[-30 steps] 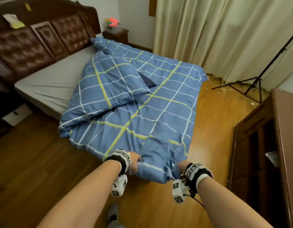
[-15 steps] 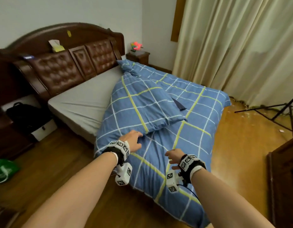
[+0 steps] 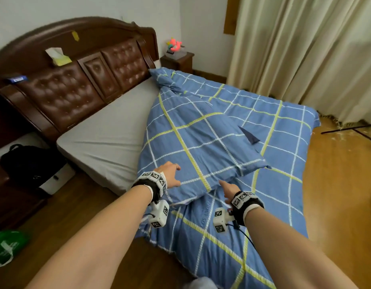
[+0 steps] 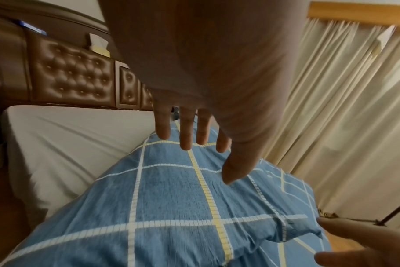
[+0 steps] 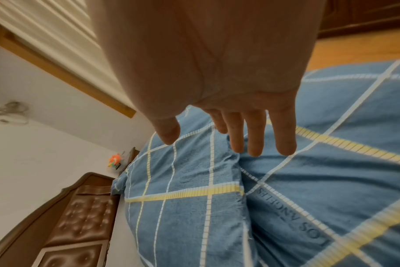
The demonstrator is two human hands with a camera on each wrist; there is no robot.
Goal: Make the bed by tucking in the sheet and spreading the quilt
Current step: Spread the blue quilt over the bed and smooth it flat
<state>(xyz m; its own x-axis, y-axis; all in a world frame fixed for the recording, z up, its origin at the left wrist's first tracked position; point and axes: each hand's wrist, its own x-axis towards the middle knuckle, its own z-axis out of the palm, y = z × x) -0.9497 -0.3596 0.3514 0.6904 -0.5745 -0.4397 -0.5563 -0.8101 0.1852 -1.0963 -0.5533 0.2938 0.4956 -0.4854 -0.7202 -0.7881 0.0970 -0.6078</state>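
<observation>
Both hands empty w/ fingers spread: left hand (image 3: 170, 174) above the folded-over flap, right hand (image 3: 229, 189) near its edge. Quilt (image 3: 232, 130) covers only the right half of the grey sheet (image 3: 109, 134). Risk: pulling one layer only drags the quilt toward the floor.

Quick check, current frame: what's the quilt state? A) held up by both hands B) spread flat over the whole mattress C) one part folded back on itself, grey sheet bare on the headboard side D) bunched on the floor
C: the quilt has a flap doubled over itself, and the grey sheet lies bare beside the headboard; the left hand and right hand are open.
</observation>
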